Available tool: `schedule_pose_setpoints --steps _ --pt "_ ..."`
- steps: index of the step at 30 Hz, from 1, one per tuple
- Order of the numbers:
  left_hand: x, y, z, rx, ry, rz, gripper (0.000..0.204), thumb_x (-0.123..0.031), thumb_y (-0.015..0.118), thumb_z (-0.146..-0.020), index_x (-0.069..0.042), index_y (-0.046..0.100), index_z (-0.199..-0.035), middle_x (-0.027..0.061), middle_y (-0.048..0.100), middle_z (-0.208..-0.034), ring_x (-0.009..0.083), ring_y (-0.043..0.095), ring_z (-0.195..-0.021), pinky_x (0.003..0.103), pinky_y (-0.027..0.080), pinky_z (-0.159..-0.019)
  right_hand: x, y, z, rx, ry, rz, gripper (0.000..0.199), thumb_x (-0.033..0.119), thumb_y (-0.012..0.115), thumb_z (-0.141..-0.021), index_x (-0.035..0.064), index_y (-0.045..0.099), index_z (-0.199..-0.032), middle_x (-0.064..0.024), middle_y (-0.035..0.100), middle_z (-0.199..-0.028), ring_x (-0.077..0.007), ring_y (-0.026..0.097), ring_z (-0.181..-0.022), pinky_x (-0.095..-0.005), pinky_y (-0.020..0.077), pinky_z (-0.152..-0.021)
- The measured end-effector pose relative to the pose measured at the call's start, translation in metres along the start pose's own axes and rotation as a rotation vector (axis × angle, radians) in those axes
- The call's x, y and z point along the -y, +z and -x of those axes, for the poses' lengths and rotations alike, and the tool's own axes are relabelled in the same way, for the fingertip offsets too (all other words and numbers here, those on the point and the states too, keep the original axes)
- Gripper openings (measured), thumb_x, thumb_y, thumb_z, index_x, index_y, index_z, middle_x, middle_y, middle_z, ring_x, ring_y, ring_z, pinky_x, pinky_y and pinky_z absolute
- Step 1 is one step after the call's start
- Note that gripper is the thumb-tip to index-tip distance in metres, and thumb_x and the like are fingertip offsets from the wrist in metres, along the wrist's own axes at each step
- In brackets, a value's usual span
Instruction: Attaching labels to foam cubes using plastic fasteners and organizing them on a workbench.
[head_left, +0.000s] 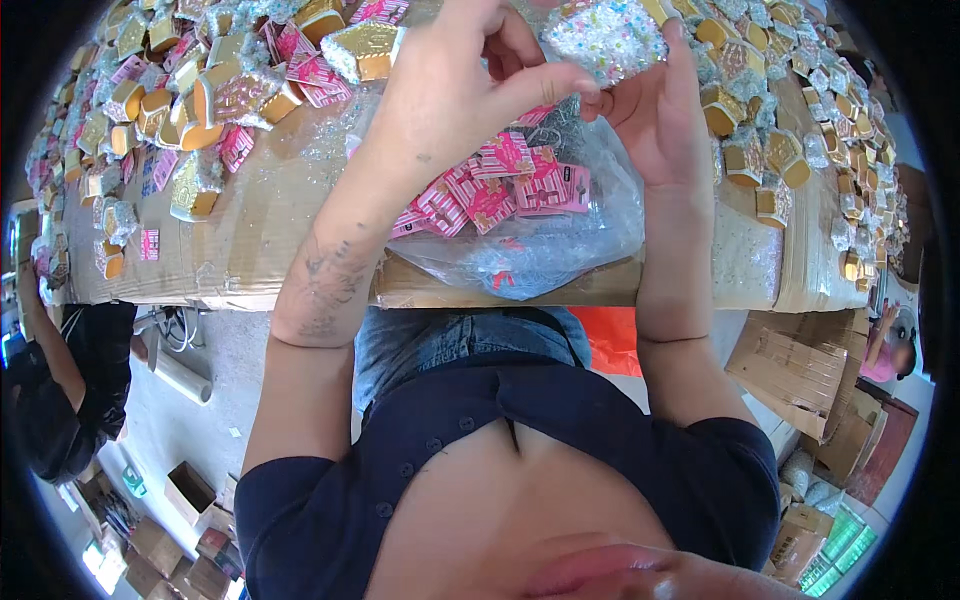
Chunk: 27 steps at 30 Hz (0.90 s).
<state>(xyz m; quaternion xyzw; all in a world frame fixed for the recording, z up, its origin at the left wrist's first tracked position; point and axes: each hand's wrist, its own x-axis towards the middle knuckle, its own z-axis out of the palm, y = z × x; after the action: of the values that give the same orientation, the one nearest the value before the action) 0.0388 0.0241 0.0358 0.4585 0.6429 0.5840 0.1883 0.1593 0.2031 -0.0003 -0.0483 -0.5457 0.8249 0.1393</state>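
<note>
while both hands are meeting above the table edge, the left hand (455, 85) is curling its fingers inward, thumb stretched toward the right, and the right hand (655, 110) is standing nearly open with its fingers upright, its thumb pinching something tiny against the left thumb tip; what that small piece is cannot be told. the right fingertips are also touching the glittery hexagonal box (600, 35) just above them. directly below the hands a clear plastic bag (560, 230) is lying open on the cardboard-covered table (260, 240), holding a heap of pink and white striped tags (500, 185). gold and glitter boxes (180, 90) are crowding the table on the left and more (780, 140) on the right. judging from this, the step in hand seems to be fitting a small part to one box, and the next move is likely calling for a steady fingertip grip and careful alignment. another person in dark clothes (70, 390) is bending at the left edge.
</note>
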Motion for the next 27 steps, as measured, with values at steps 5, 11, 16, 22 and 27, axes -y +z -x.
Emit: schedule_pose_setpoints --steps 5,11,16,22,27 --pt "0.004 0.002 -0.022 -0.135 0.665 -0.209 0.063 -0.022 0.078 -0.079 0.000 0.046 -0.129 0.0137 0.063 -0.100 0.0191 0.063 -0.081 0.030 0.051 -0.070 -0.008 0.011 0.001 -0.101 -0.130 0.186 0.055 0.049 0.033 -0.103 0.0050 0.051 -0.129 -0.0097 0.067 -0.111 -0.0158 0.064 -0.091 -0.0283 0.0510 -0.069" --pt "0.018 -0.031 -0.017 -0.704 0.190 -0.959 0.068 -0.014 0.077 -0.079 0.003 0.044 -0.135 0.0153 0.059 -0.111 0.0201 0.059 -0.098 0.033 0.051 -0.079 -0.008 0.014 0.004 -0.015 -0.254 1.015 0.037 0.030 0.070 -0.083 0.0099 0.062 -0.113 -0.0143 0.065 -0.099 -0.0306 0.059 -0.090 -0.0375 0.0478 -0.080" --pt "0.016 -0.037 -0.007 -0.419 0.433 -1.002 0.026 -0.022 0.073 -0.084 -0.003 0.068 -0.103 0.0112 0.067 -0.094 0.0208 0.064 -0.079 0.033 0.053 -0.074 -0.027 0.015 0.010 0.026 -0.421 1.714 0.030 0.021 0.070 -0.079 0.0121 0.065 -0.107 -0.0104 0.060 -0.094 -0.0314 0.054 -0.098 -0.0385 0.0424 -0.088" --pt "0.028 -0.006 0.020 0.493 0.054 -0.876 0.042 -0.030 0.075 -0.074 -0.004 0.065 -0.105 0.0163 0.064 -0.095 0.0366 0.063 -0.093 0.046 0.051 -0.080 -0.023 0.012 0.004 0.059 -0.236 1.637 0.017 0.019 0.066 -0.081 0.0073 0.065 -0.094 -0.0100 0.063 -0.090 -0.0304 0.056 -0.092 -0.0401 0.0446 -0.081" --pt "0.033 -0.016 0.013 0.505 0.079 -0.869 0.055 -0.035 0.075 -0.075 -0.004 0.059 -0.118 0.0159 0.061 -0.107 0.0341 0.061 -0.097 0.042 0.049 -0.084 -0.011 0.007 0.002 -0.068 -0.281 1.469 0.017 0.018 0.064 -0.085 0.0032 0.068 -0.090 -0.0136 0.066 -0.084 -0.0327 0.062 -0.083 -0.0395 0.0467 -0.075"
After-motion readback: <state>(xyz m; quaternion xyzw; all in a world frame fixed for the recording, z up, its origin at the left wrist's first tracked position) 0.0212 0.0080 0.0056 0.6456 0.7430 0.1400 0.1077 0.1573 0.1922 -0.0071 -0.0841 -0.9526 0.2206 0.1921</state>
